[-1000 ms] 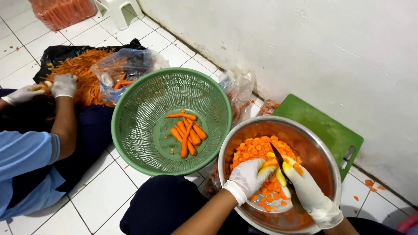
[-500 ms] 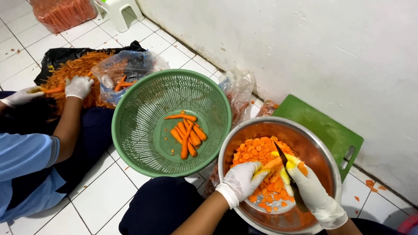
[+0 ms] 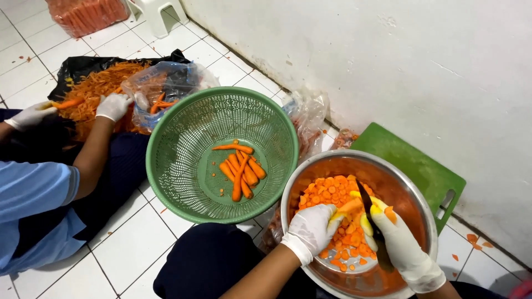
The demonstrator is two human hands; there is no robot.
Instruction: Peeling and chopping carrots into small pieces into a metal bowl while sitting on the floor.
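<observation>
Both my hands wear white gloves and work over a steel bowl (image 3: 420,202) full of orange carrot slices (image 3: 324,191). My left hand (image 3: 311,229) holds a peeled carrot (image 3: 349,206) by its end. My right hand (image 3: 400,245) grips a knife with a dark blade (image 3: 366,201) and a yellow handle, its edge against the carrot. A cut slice (image 3: 390,214) rests on my right glove. To the left stands a green plastic basket (image 3: 183,144) with several peeled carrots (image 3: 241,169) in it.
A green cutting board (image 3: 413,160) leans by the white wall behind the bowl. On the left a co-worker in a blue shirt, with gloved hands (image 3: 112,105), handles carrots over a black bag of peelings (image 3: 91,83). A clear plastic bag (image 3: 166,83) lies beside them.
My knife has moved along the carrot, slicing it over the bowl. The co-worker's hand has shifted right, toward the clear bag.
</observation>
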